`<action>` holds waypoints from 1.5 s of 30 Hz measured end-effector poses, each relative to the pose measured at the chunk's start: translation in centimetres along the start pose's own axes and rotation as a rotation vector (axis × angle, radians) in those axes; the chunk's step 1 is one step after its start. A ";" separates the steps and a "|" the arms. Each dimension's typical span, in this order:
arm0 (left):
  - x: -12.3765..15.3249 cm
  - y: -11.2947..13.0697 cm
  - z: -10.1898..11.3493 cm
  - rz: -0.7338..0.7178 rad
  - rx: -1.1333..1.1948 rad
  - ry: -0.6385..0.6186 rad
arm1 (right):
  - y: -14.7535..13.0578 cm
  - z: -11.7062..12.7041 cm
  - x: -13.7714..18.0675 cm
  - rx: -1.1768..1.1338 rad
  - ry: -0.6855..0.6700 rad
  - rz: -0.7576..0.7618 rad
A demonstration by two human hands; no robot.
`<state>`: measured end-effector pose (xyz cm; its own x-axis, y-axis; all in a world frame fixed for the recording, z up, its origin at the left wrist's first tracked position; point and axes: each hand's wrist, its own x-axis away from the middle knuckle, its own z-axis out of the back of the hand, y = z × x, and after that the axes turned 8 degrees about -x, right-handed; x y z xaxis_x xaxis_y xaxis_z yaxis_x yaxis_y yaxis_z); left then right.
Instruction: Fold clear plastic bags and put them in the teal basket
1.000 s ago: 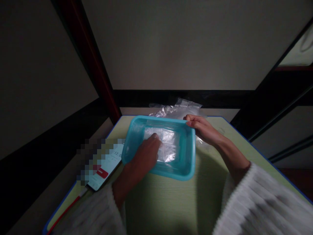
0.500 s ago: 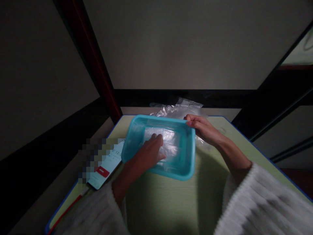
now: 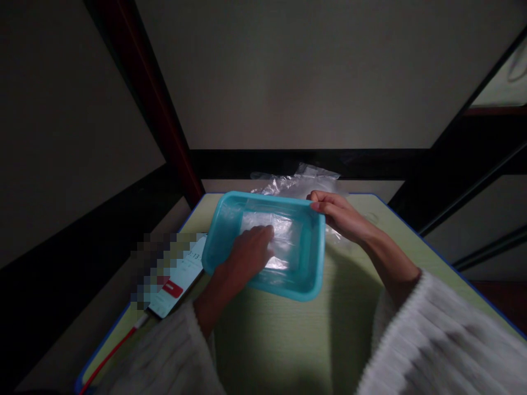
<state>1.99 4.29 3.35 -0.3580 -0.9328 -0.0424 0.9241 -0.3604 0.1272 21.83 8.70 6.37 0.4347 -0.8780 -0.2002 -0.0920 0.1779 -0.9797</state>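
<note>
A translucent blue plastic tub (image 3: 310,258) stands on a pale green table (image 3: 280,340). Clear plastic film (image 3: 284,241) lines its bottom. My left hand (image 3: 247,253) reaches into the tub, its fingers curled and pressing down on the film. My right hand (image 3: 340,215) pinches the tub's far right corner rim, with fingers closed on it. Both wrists wear white knitted sleeves.
A crumpled clear plastic bag (image 3: 294,184) lies behind the tub at the table's far edge. A phone (image 3: 175,280) with a lit screen and a red cable (image 3: 111,354) lies at the left edge. A dark red post (image 3: 164,131) and black frame bars surround the table.
The tub has shifted slightly left and toward the far side. My left hand has slid a little across the film inside it. My right hand stays on the corner.
</note>
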 end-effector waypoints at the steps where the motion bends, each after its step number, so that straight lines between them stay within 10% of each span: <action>1: 0.0 0.0 0.1 0.004 -0.015 0.000 | 0.0 0.0 0.0 0.001 0.000 0.001; 45: 0.3 0.3 0.9 0.113 0.001 -0.091 | 0.0 0.1 0.1 0.014 -0.016 0.008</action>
<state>2.03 3.87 4.29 -0.2626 -0.9629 0.0619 0.9590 -0.2533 0.1272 21.94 8.63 6.36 0.4483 -0.8694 -0.2076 -0.0829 0.1908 -0.9781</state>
